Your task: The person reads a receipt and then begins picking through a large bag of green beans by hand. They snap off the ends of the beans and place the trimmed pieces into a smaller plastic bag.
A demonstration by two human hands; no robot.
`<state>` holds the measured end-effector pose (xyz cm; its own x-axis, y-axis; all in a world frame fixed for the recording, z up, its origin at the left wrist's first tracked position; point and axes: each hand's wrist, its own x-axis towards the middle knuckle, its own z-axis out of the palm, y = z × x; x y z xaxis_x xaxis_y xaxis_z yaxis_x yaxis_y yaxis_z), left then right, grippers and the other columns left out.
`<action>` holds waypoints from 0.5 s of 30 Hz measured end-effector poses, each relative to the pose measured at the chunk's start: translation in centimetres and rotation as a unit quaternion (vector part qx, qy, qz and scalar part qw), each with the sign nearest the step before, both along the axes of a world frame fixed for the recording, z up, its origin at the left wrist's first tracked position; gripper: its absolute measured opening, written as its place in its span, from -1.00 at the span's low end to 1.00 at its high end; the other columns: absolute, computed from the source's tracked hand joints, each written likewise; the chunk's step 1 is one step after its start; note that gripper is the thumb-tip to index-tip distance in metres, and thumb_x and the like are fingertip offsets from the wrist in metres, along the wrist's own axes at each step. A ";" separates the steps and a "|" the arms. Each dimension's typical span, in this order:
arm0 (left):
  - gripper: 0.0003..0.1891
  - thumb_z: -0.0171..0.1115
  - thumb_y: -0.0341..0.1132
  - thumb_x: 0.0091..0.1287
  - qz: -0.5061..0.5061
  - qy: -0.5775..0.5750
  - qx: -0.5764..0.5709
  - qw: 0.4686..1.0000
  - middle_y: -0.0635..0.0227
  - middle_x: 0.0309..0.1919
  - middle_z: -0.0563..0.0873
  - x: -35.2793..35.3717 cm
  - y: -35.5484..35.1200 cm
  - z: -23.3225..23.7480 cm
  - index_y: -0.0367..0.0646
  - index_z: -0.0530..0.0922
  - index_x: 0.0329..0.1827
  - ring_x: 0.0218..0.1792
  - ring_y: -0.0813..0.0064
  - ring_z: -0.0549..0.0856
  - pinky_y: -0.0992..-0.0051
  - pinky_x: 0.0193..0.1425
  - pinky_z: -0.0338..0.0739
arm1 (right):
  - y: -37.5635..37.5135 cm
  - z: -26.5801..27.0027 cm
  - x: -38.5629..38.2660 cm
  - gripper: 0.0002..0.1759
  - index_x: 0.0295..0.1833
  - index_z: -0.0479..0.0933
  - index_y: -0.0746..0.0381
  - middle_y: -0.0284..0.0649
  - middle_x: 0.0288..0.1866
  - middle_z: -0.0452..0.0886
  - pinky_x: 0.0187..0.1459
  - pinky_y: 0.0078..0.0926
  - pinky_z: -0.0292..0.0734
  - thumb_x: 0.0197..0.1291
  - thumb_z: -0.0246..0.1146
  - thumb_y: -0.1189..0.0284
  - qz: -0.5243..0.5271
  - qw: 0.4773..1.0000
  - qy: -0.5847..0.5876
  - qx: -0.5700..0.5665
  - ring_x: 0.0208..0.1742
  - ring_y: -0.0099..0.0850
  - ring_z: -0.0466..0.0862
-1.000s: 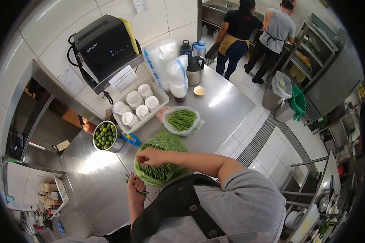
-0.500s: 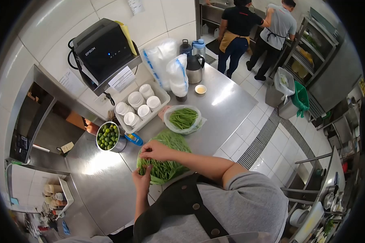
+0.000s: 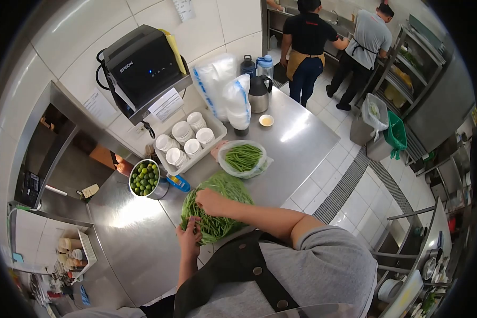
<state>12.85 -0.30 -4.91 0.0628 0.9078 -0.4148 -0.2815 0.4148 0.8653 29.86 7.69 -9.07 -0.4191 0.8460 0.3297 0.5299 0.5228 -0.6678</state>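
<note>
the largest thing here is the metal table (image 3: 289,153). beyond its far end, two co-workers stand on the floor, one in a black shirt (image 3: 305,40) and, more to the right, one in a grey shirt (image 3: 367,40). at the far left, a black printer (image 3: 143,66) is set above the table. on the near part of the table lies the green bag (image 3: 230,185), wide open, with many green beans (image 3: 217,225) inside. farther than it stands the pale tray (image 3: 201,155), with stacks of white cups (image 3: 183,132). just beyond the bag is a bowl (image 3: 259,168) with plastic inside it, holding more beans. to the left of the bag is a metal pot (image 3: 160,190) full of limes (image 3: 144,177).

the right hand (image 3: 212,202) is bent over the beans; its fingertips are hidden, so i cannot tell if it grasps something. the left hand (image 3: 190,232) is at the left edge of the bag, with fingers curled close to the beans; i cannot tell whether it holds any. the smallest thing is a little dish (image 3: 266,121) with something yellow, at the far right.
</note>
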 end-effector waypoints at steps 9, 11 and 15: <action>-0.78 0.25 -0.32 0.48 0.069 -0.052 -0.024 0.996 0.33 -0.37 0.66 -2.9 0.9 -0.9 -0.33 0.57 0.00 -0.74 0.76 0.25 0.67 -0.69 0.07 | -1.8 3.0 1.2 -0.80 -0.23 0.67 0.37 -0.17 -0.45 0.69 -0.32 -0.47 0.60 0.25 0.32 0.41 0.091 0.903 0.203 -0.368 -0.41 -0.46 0.70; -0.77 0.25 -0.32 0.48 0.067 -0.054 -0.025 0.996 0.33 -0.36 0.66 -2.9 1.1 -1.0 -0.33 0.57 0.01 -0.73 0.76 0.26 0.66 -0.68 0.07 | -2.4 3.1 1.1 -0.77 -0.18 0.67 0.36 -0.21 -0.44 0.70 -0.30 -0.47 0.58 0.31 0.31 0.37 0.153 0.879 0.268 -0.362 -0.44 -0.47 0.66; -0.72 0.25 -0.27 0.50 0.104 -0.070 -0.013 0.992 0.33 -0.32 0.66 -2.4 1.6 -0.6 -0.33 0.55 0.05 -0.71 0.76 0.26 0.66 -0.65 0.09 | -2.9 2.0 0.9 -0.73 -0.21 0.67 0.35 -0.20 -0.45 0.68 -0.33 -0.46 0.53 0.26 0.36 0.31 0.105 0.949 0.173 -0.242 -0.46 -0.50 0.60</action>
<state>10.49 1.26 -5.47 -0.0660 0.8959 -0.4393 -0.4799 0.3575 0.8012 30.79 4.82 -7.04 -0.5325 0.8434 0.0718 0.1538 0.1799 -0.9716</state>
